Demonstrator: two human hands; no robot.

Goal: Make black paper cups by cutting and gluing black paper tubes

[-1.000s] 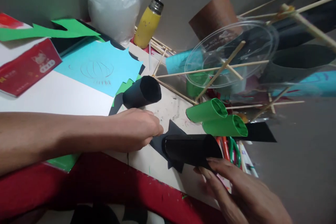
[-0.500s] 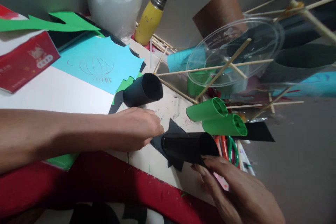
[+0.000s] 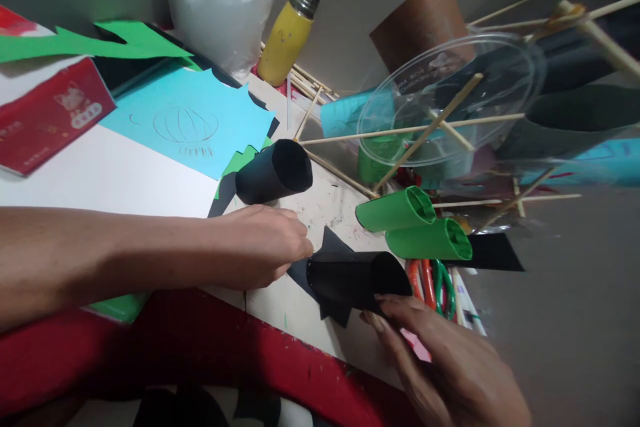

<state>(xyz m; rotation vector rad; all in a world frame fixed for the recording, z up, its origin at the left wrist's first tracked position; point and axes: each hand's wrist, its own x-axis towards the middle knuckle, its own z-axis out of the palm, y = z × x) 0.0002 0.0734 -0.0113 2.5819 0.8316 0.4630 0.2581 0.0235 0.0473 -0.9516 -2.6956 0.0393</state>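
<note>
At lower right, the right hand (image 3: 445, 353) pinched the black tube (image 3: 345, 280). Mid-frame, the left hand (image 3: 263, 247) curled at the black star (image 3: 333, 243), its fingertips' hold hidden.

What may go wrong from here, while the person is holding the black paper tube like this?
The right hand holds the open rim of the black tube; too much pressure might crease the paper. A sideways pull might shift the tube on the pointed black piece at its base; I cannot tell whether they are glued. The left hand is close to another black tube, so a careless move could knock it.
</note>
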